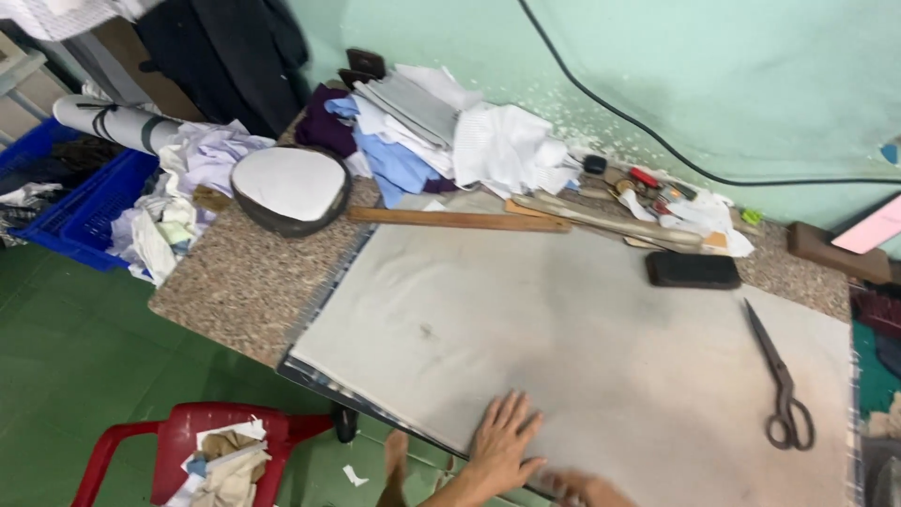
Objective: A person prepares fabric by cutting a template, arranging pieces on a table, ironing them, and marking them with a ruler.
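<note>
Hands on the grey cutting sheet

The left hand (505,443) lies flat, fingers spread, on the grey sheet (563,329); the right hand (584,486) is blurred, its grip unreadable. Farther off lie scissors (781,385), a black block (693,270), a wooden ruler (458,219).

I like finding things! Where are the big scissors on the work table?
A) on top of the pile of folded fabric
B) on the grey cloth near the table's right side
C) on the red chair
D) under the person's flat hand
B: the scissors lie closed on the grey cloth toward the right edge, well apart from the left hand pressed flat at the near edge.
</note>
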